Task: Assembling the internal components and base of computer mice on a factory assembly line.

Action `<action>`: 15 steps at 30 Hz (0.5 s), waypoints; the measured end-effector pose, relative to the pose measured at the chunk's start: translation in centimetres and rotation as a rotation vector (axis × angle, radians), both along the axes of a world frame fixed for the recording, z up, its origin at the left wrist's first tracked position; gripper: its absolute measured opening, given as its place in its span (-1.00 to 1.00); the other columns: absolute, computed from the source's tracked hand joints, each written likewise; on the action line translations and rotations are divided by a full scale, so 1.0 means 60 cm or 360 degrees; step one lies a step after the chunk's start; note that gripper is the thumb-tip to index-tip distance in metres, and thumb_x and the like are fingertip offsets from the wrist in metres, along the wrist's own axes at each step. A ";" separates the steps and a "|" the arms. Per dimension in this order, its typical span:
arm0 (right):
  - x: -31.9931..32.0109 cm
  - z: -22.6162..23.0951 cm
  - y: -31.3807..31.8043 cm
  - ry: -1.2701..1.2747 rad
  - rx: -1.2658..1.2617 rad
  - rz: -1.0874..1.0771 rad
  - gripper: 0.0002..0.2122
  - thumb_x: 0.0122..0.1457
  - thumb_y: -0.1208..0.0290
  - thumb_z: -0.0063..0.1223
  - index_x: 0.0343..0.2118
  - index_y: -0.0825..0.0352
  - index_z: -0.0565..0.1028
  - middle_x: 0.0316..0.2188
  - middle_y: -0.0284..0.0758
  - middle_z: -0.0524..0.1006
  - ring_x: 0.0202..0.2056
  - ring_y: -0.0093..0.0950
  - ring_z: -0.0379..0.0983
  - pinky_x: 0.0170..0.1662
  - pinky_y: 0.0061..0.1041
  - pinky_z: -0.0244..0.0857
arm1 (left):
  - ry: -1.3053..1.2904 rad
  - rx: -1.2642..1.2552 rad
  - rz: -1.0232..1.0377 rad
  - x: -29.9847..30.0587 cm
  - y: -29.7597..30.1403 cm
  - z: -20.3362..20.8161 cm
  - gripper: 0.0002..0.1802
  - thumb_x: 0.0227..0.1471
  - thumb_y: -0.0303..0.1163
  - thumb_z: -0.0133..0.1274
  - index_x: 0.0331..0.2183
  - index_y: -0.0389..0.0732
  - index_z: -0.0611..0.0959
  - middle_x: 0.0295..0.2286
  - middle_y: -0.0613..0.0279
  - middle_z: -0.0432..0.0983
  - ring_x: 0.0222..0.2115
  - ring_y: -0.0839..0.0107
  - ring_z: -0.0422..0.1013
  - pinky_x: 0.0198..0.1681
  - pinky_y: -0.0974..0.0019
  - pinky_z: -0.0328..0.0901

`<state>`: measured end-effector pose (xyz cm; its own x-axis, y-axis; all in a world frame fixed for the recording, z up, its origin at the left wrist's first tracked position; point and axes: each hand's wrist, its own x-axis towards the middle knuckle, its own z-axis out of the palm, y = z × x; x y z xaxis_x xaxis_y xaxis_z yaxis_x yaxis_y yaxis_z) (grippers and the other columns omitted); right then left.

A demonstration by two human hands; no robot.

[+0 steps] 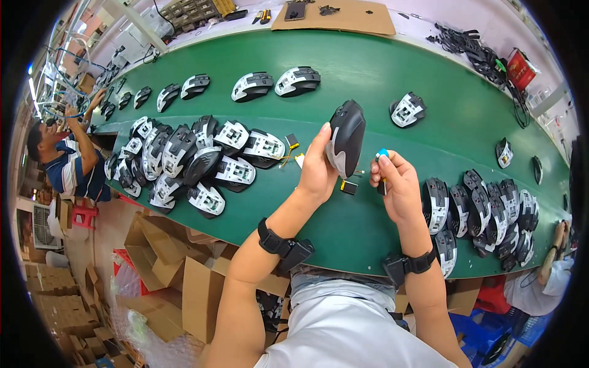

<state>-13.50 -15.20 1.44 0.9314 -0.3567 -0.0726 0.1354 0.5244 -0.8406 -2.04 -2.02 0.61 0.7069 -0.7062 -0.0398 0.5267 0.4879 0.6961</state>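
Note:
My left hand [316,164] is wrapped round a black and silver computer mouse [351,132], tilted up above the green bench. Just to its right, my right hand [399,184] is closed in a pinch. A bit of blue [383,153] shows at its fingertips, and a small dark battery [382,186] with a yellow end hangs under the fingers. Another small battery [348,187] lies below the mouse; whether it is wired to the mouse I cannot tell. Left of my left hand, further batteries [291,141] with thin wires lie beside a pile of opened mice [181,150].
A second heap of mice [478,205] stands at my right. Along the far side runs a spaced row of mice [252,86]. A cardboard sheet [343,18] and black cables [469,46] lie at the back. Cardboard boxes [202,297] stand below the bench. People work at both ends.

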 end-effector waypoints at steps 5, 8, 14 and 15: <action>-0.011 0.012 0.014 -0.0008 0.0108 0.0046 -0.91 0.21 0.44 0.02 -0.34 0.34 0.45 -0.50 -0.40 0.45 -0.51 -0.66 0.32 -0.41 -0.63 0.26 | 0.0110 -0.0072 0.0016 -0.013 0.005 0.023 -0.58 0.17 -0.10 -0.13 -0.13 -0.25 0.49 -0.30 0.16 0.52 -0.32 0.33 0.48 -0.21 0.28 0.38; -0.016 0.014 0.015 0.0031 -0.0005 -0.0034 -0.91 0.19 0.45 0.03 -0.37 0.35 0.45 -0.54 -0.41 0.44 -0.56 -0.68 0.30 -0.48 -0.64 0.25 | -0.0093 0.0045 -0.0002 -0.019 0.010 0.023 -0.54 0.07 -0.19 0.04 -0.07 -0.28 0.45 -0.22 0.12 0.51 -0.19 0.25 0.47 -0.11 0.15 0.38; -0.017 0.028 0.022 0.0169 -0.0266 -0.0166 -0.88 0.15 0.45 0.11 -0.41 0.40 0.46 -0.57 -0.41 0.48 -0.57 -0.71 0.36 -0.50 -0.70 0.27 | -0.0341 -0.0123 0.0077 -0.024 0.000 0.042 -0.44 0.07 -0.15 0.07 -0.01 -0.32 0.40 -0.06 -0.01 0.41 0.01 0.10 0.36 0.00 0.06 0.34; -0.015 0.027 0.023 0.0167 -0.0260 -0.0180 -0.88 0.15 0.45 0.11 -0.41 0.40 0.46 -0.57 -0.41 0.48 -0.57 -0.71 0.36 -0.50 -0.70 0.27 | -0.0426 -0.0116 0.0185 -0.028 -0.006 0.044 -0.42 0.07 -0.11 0.06 0.00 -0.31 0.40 -0.05 -0.01 0.40 0.02 0.10 0.35 0.00 0.06 0.34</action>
